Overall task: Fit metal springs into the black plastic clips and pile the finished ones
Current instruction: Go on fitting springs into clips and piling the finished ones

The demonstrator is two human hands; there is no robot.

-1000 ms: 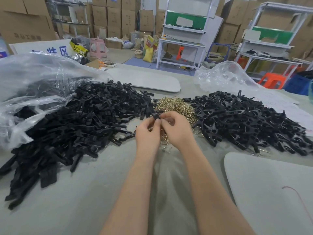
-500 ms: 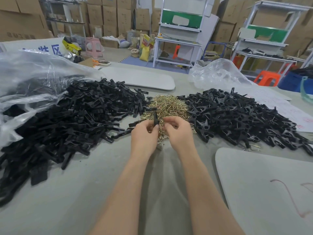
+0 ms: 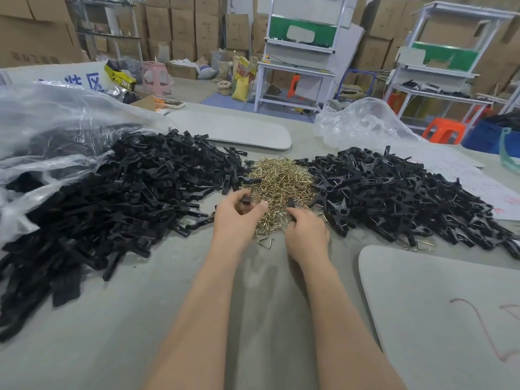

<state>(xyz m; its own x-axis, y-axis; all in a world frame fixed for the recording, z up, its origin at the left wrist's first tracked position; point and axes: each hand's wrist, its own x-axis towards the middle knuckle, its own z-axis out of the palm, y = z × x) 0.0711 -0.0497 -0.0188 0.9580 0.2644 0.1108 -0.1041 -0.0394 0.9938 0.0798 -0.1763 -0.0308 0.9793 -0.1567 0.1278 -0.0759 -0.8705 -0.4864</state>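
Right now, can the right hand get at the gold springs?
Likely yes: the right hand lies at the edge of the spring pile, nothing between; the left hand holds a black clip.

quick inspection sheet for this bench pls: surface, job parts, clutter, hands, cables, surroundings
surface: grey table with two pale boards lying on it
job's things: loose black clips heaped on the left; brass-coloured springs in the middle; fitted clips, with metal showing, heaped on the right
clutter: clear plastic bags at left and far right; papers with red marks beside the right heap
grippers: left hand grips a black clip; right hand is curled over the near edge of the springs, and what it holds cannot be told
cables: nothing seen on the table
surroundings: stacked cardboard boxes, white workstations, orange stool, pink stool
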